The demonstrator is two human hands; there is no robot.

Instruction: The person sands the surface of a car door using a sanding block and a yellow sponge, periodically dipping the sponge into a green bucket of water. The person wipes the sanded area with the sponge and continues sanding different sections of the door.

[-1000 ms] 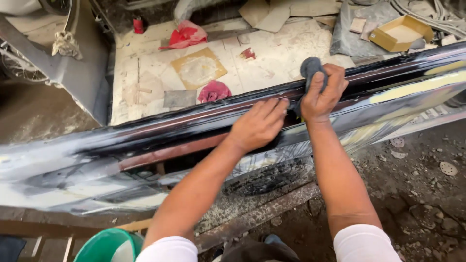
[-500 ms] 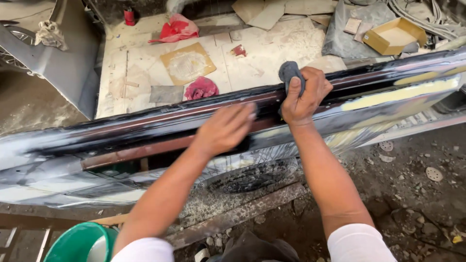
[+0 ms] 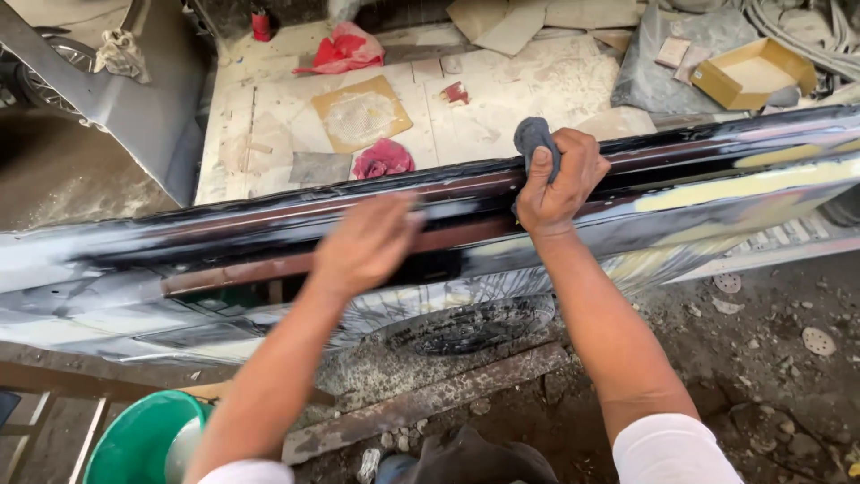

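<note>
A long dark car body panel (image 3: 717, 193), wet and patched with pale filler, lies across the view. My right hand (image 3: 557, 184) grips a folded grey rag (image 3: 535, 137) on the panel's top edge. Blurred with motion, my left hand (image 3: 365, 244) lies flat on the panel's dark face, left of the right hand, fingers together with nothing seen in it.
A green bucket (image 3: 134, 444) stands at the bottom left. Behind the panel a dusty white board (image 3: 502, 94) carries red rags (image 3: 381, 159), a square of sandpaper (image 3: 361, 114) and scraps. A yellow cardboard box (image 3: 748, 76) sits at the top right. Round sanding discs (image 3: 817, 341) lie on the dirt floor.
My left hand has slid left along the panel, away from the right hand. The right hand keeps the rag on the top edge. The camera view has shifted slightly.
</note>
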